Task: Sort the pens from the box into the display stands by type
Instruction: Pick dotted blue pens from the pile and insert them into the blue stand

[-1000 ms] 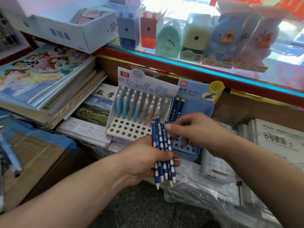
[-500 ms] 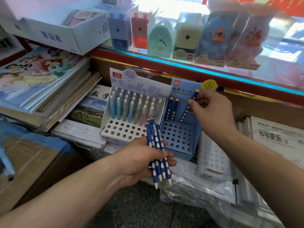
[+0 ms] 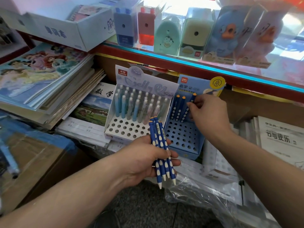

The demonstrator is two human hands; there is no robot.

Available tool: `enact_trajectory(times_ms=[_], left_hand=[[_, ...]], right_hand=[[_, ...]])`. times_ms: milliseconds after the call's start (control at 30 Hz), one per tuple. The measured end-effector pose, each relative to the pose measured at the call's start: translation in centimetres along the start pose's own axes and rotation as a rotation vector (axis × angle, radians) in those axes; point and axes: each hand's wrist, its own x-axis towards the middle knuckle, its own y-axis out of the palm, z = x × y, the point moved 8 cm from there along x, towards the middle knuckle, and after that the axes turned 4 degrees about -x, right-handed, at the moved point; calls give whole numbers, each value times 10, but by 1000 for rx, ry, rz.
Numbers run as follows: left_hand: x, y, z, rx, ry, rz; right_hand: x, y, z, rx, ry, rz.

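Note:
My left hand [image 3: 144,160] grips a bundle of three dark blue pens with white dots [image 3: 160,145], tips pointing down, in front of the stands. My right hand [image 3: 207,112] pinches another blue dotted pen [image 3: 186,111] and holds it in the back row of the blue display stand [image 3: 182,139], beside two like pens [image 3: 176,106] standing there. To the left, the white display stand [image 3: 126,127] holds several pastel pens [image 3: 136,106] in its rear rows; its front holes are empty.
Stacks of notebooks and colouring books [image 3: 41,83] lie to the left. A red-edged glass counter [image 3: 181,63] with boxed sharpeners [image 3: 166,35] runs above the stands. Crinkled clear plastic [image 3: 205,195] lies below right, a cardboard box [image 3: 32,162] at lower left, and papers [image 3: 279,140] at right.
My right hand took one blue pen from the bundle, carried it up to the blue stand and lowered it into the back row. The left hand's bundle is one pen smaller.

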Motion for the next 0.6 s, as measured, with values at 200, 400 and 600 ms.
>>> enact_trajectory(times_ms=[200, 400, 600], left_hand=[[-2, -1, 0, 9, 6, 4], [-2, 0, 0, 18, 9, 10], [2, 13, 1, 50, 18, 61]], right_hand=[[0, 16, 2, -174, -6, 41], [-7, 10, 3, -208, -6, 144], [-49, -1, 12, 149, 117, 397]])
